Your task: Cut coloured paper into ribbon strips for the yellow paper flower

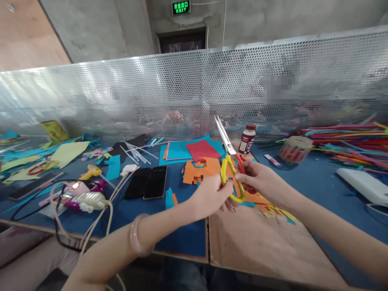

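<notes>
Both of my hands are on a pair of scissors [228, 141] with one yellow and one red handle. The blades point up and away, nearly together. My left hand [212, 195], with a pale bangle on the wrist, is closed on the yellow handle loop. My right hand [257, 178] is closed around the red handle, which its fingers partly cover. Under and behind the scissors lies orange paper [194, 173] with pieces cut out of it. Narrow yellow and orange paper scraps [274, 208] lie below my right hand.
Behind the hands are a red sheet [203, 149], blue sheets [178, 150] and a dark red bottle [247, 139]. Left are a phone [155, 182], a hot glue gun [91, 172] and cables. Right are a glue stick [273, 160], pipe cleaners [348, 137] and a white box [363, 186].
</notes>
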{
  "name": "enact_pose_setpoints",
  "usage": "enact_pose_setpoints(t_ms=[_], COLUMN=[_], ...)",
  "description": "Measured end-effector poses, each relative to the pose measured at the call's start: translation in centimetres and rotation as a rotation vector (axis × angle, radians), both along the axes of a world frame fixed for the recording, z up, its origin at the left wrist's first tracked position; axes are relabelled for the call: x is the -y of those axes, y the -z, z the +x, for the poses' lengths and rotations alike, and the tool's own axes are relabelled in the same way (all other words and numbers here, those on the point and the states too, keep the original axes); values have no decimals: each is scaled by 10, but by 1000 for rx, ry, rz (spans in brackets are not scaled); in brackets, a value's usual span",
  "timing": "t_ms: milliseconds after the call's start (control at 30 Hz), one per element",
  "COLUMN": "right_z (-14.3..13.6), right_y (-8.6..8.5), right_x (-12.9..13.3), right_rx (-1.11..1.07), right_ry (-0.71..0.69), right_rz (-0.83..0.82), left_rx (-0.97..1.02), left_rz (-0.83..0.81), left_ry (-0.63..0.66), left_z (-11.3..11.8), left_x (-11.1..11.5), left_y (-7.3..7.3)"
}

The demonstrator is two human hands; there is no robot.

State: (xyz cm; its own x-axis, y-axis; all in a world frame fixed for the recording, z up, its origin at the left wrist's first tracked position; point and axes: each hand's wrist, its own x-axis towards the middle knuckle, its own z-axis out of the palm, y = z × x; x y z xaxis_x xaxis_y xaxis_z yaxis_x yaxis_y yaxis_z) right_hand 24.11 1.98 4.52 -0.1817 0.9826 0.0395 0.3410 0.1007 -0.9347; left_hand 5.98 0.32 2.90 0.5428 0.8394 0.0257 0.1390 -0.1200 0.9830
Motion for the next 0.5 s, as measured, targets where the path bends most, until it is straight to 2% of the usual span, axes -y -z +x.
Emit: enact_pose_setpoints(t_ms=[133, 200, 267, 367, 400, 433, 500], right_z=[15, 18, 17, 16, 17, 19, 25], right_y=[7, 11, 13, 18, 20, 22, 27], right_x=[1, 4, 7, 6, 3, 0, -9], right_rx=[236, 305, 294, 120, 16, -96, -297], right_ry=[-5, 50, 124, 182, 186, 174, 131], right_rz=[185, 252, 273, 287, 291, 285, 262], left_rx=[-101, -192, -295, -415, -453, -492, -709], left_rz=[5, 97, 249, 468, 534, 593, 687], left_ry=[53, 90, 183, 414, 410, 295, 198], left_z=[0, 5, 10, 4, -3, -11, -31], left_x=[12, 15, 7, -37, -58, -81, -122], left_y=[-4, -10, -17, -20, -19, -16, -6])
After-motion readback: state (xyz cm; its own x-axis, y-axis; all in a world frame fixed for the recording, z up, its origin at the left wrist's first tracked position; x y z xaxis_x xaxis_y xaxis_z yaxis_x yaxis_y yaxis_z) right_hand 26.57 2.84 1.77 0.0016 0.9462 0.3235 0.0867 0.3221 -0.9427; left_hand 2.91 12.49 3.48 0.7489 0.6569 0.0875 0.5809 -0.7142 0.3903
